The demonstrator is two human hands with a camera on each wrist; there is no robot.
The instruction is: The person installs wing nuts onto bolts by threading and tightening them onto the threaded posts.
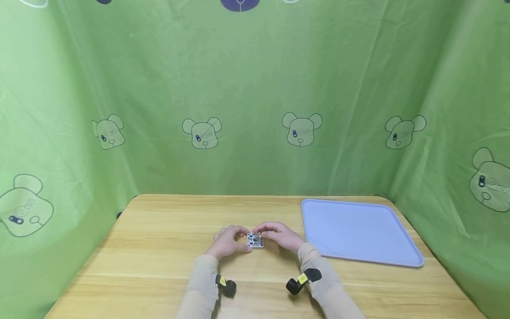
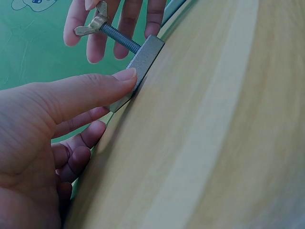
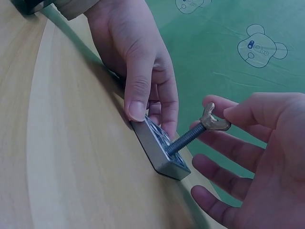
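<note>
A small square metal block (image 3: pixel 153 145) with round holes in its top sits on the wooden table in front of the person. From it rises a grey threaded bolt (image 3: pixel 186 139), topped by a brass-coloured wing nut (image 3: pixel 208 119). The left hand (image 1: pixel 228 243) holds the block by its edges, thumb on the near side and fingers on the far side. At the bolt's upper end, the right hand (image 1: pixel 282 235) pinches a wing of the nut between thumb and index finger. Its other fingers are spread beside the bolt.
A pale lilac tray (image 1: pixel 358 230) lies on the right part of the wooden table (image 1: pixel 159 266). Green curtains (image 1: pixel 255 164) printed with bear heads enclose the table at the back and sides. Both wrists carry black camera straps (image 1: pixel 312 275).
</note>
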